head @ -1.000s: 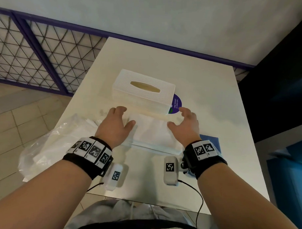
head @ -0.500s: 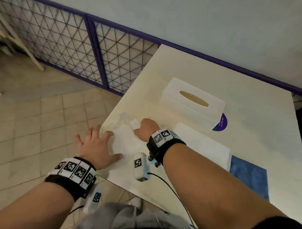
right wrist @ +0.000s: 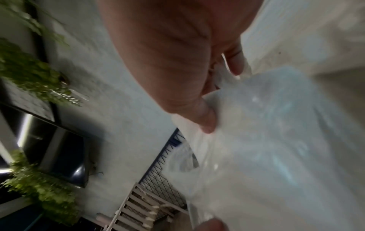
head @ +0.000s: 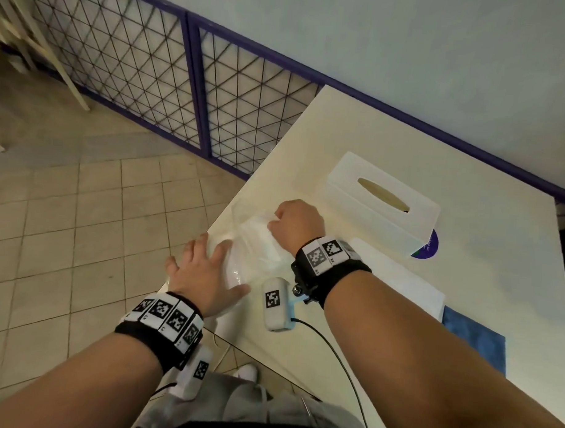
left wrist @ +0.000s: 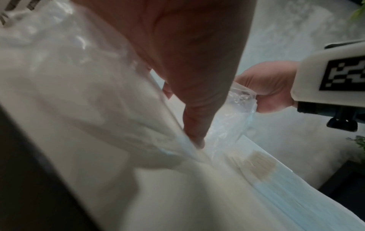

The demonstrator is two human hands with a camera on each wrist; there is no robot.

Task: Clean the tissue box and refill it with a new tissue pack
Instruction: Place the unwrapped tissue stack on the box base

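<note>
Shifted off tissue stack [head: 400, 282] to plastic bag [head: 241, 260] left of tissue box [head: 381, 198]; left hand [head: 205, 275] flat, fingers apart, pinning; right hand [head: 295, 224] pinching film to pull.

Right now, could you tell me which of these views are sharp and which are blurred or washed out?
Head view: sharp enough, dim indoor light, wide-angle bending of the fence; the clear plastic bag glints faintly. Left wrist view: the left hand and bag smeared, the table soft. Right wrist view: heavy motion blur, the right hand out of focus, the bag a pale haze.
</note>
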